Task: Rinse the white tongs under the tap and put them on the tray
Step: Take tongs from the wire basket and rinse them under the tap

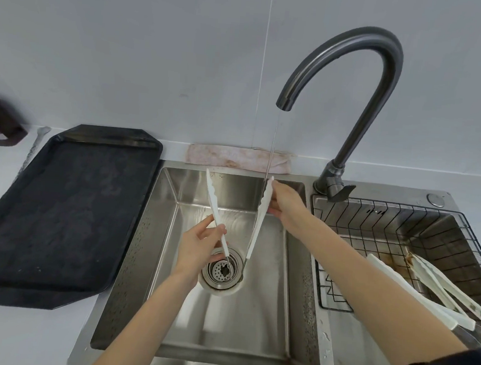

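Tongs [261, 212]: spread in a V over the sink [253, 327], water stream on right arm.
Left hand [196, 248]: pinched the left arm.
Right hand [284, 207]: gripped the right arm.
Tray [58, 211]: left worktop.

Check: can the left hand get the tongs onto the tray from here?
Probably yes. The left hand grips one arm of the tongs; the tray lies bare just left of the sink, nothing between.

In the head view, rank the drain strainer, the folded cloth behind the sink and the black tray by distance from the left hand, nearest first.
From the left hand:
1. Drain strainer, just right of it on the sink floor.
2. Black tray, left on the counter.
3. Folded cloth, behind the sink at the wall.
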`<state>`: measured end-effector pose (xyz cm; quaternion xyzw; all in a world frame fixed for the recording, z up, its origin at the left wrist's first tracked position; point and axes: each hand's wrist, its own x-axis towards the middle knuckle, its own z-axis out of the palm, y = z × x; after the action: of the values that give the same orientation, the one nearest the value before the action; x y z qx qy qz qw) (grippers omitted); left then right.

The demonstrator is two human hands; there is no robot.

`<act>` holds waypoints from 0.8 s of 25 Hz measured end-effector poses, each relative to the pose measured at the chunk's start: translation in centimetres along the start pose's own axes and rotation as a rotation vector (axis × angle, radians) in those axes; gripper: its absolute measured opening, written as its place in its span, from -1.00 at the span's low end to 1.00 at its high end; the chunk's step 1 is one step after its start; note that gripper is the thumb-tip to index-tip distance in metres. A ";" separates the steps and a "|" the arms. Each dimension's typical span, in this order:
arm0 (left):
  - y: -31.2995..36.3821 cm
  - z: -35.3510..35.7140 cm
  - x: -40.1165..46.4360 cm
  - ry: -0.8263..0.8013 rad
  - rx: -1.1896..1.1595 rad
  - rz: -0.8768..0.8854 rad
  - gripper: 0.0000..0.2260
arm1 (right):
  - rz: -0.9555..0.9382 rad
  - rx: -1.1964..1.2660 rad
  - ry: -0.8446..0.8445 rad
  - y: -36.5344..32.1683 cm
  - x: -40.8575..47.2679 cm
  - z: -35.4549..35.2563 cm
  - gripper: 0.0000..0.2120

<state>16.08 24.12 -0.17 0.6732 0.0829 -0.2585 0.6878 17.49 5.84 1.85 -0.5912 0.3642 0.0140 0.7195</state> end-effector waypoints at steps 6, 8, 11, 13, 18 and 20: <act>-0.2 -1.3 1.4 0.107 0.103 0.107 -0.58 | 0.128 0.399 -0.129 1.0 2.2 1.7 -0.75; -0.4 -1.5 1.8 0.122 0.108 0.126 -0.58 | 0.152 0.468 -0.177 1.1 2.7 1.5 -0.73; -0.7 -1.5 2.0 0.147 0.175 0.160 -0.59 | 0.179 0.517 -0.233 1.5 3.1 1.3 -0.69; -1.0 -1.4 2.2 0.119 0.156 0.130 -0.59 | 0.183 0.591 -0.229 1.6 3.2 1.2 -0.74; -1.5 -0.6 2.6 0.011 0.009 -0.147 -0.80 | 0.155 0.576 -0.267 0.7 3.1 1.3 -0.74; -1.5 -0.2 2.6 -0.033 -0.004 -0.194 -0.81 | 0.175 0.569 -0.279 0.1 3.0 1.4 -0.73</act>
<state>17.61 23.72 -2.71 0.6564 0.1371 -0.3347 0.6621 20.33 5.90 0.18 -0.3252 0.3006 0.0542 0.8950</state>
